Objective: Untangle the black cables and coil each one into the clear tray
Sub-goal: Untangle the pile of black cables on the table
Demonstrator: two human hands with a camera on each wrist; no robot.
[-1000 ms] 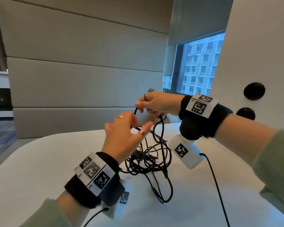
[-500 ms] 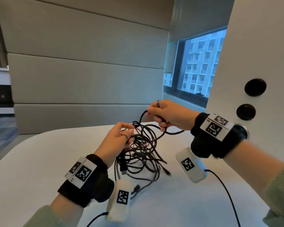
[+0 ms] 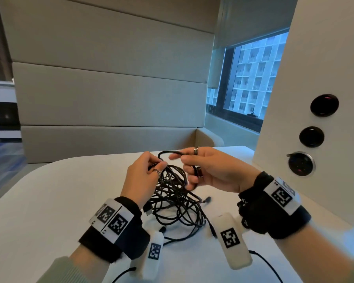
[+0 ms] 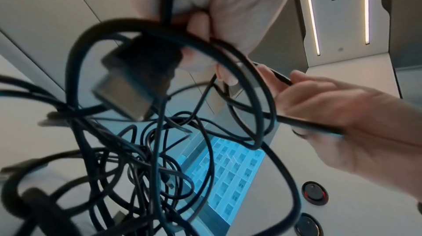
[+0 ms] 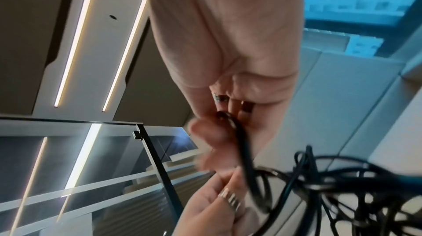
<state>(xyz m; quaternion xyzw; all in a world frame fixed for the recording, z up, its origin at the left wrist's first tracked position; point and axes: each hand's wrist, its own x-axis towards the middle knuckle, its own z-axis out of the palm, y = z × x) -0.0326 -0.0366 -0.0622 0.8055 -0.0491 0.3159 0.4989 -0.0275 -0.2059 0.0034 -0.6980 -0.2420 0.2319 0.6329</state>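
A white table [image 3: 39, 201] with a rounded far-left corner fills the lower half of the frame. Near its middle the lower loops of a tangle of black cables [image 3: 178, 209] lie on the top, a plug end [image 3: 207, 199] poking out to the right. At the right edge a white pillar [image 3: 315, 99] with round black sockets [image 3: 311, 136] stands on the table.

Pale-green sleeves [image 3: 55, 270], black marker-tagged wristbands [image 3: 274, 217], ringed fingers [image 3: 196, 151].
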